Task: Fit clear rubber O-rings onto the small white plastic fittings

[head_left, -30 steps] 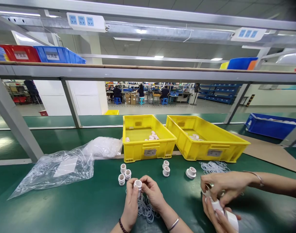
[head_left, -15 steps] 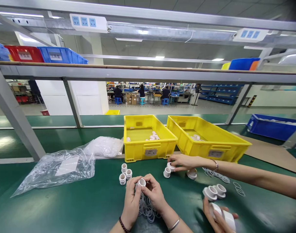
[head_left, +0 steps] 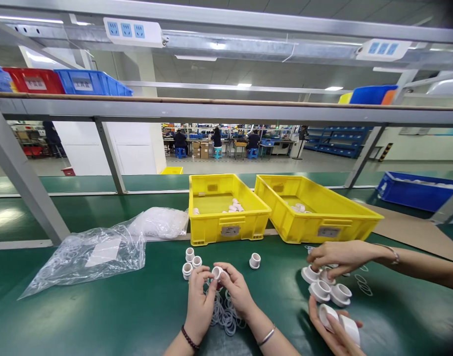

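My left hand (head_left: 200,301) and my right hand (head_left: 237,291) meet at the front middle of the green bench. Both pinch one small white plastic fitting (head_left: 216,273) between the fingertips. Just under them lies a heap of thin clear rings (head_left: 224,316). Three white fittings (head_left: 190,263) stand in a cluster just left of my hands, and a single one (head_left: 254,260) stands to the right.
A co-worker's hand (head_left: 338,254) rests on white flanged fittings (head_left: 325,289) at the right; their other hand (head_left: 334,329) holds white pieces. Two yellow bins (head_left: 230,230) (head_left: 323,231) stand behind, a clear plastic bag (head_left: 89,254) lies left, and a blue bin (head_left: 415,195) sits far right.
The co-worker's hand reached to the fittings in the middle, took some away, and drew back to the right group. My hands kept turning the same fitting over the rings.
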Demonstrator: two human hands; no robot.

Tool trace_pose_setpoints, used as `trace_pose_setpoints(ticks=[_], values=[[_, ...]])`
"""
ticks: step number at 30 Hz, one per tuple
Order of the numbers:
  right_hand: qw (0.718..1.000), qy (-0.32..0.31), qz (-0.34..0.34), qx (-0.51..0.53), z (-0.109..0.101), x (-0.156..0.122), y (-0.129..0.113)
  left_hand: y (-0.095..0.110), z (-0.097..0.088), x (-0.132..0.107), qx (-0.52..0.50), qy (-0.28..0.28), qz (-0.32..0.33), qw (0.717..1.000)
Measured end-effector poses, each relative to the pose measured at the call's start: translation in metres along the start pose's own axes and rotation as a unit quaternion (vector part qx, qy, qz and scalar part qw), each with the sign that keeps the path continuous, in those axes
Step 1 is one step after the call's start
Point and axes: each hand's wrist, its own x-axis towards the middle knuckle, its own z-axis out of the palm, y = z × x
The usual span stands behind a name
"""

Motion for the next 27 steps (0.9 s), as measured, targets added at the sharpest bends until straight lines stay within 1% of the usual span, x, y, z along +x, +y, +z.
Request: trace_pose_setpoints(ticks=[1,3,5,7,9,11,14,16,18,22,25,27], values=[[1.000,0.022,-0.009,-0.010,-0.002,0.002,0.002,0.000,-0.004,0.003,0.042,0.019,0.022,0.999],[0.994,0.085,-0.042,-0.059,-0.009,0.006,0.005,-0.002,-0.014,0.011,0.126,0.061,0.056,0.989],[0.973,0.142,-0.097,-0.153,-0.018,0.011,0.007,-0.006,-0.024,0.019,0.215,0.086,0.059,0.971],[0.938,0.172,-0.157,-0.256,-0.029,0.015,0.008,-0.011,-0.033,0.026,0.303,0.068,0.035,0.950],[0.906,0.183,-0.189,-0.332,-0.038,0.017,0.008,-0.017,-0.038,0.029,0.366,0.020,0.003,0.930],[0.885,0.190,-0.175,-0.387,-0.045,0.017,0.010,-0.023,-0.040,0.030,0.402,-0.027,-0.024,0.915],[0.854,0.173,-0.097,-0.481,-0.053,0.017,0.013,-0.025,-0.041,0.028,0.432,-0.076,-0.042,0.898],[0.832,0.158,-0.040,-0.530,-0.056,0.017,0.016,-0.024,-0.041,0.027,0.443,-0.095,-0.041,0.890],[0.818,0.153,-0.007,-0.555,-0.058,0.017,0.019,-0.021,-0.041,0.028,0.451,-0.103,-0.038,0.886],[0.792,0.155,0.000,-0.590,-0.059,0.018,0.020,-0.016,-0.041,0.029,0.459,-0.094,-0.031,0.883],[0.770,0.158,0.005,-0.619,-0.059,0.018,0.020,-0.011,-0.042,0.030,0.456,-0.050,-0.011,0.889],[0.759,0.162,0.001,-0.631,-0.060,0.018,0.021,-0.006,-0.042,0.030,0.428,-0.017,0.018,0.903]])
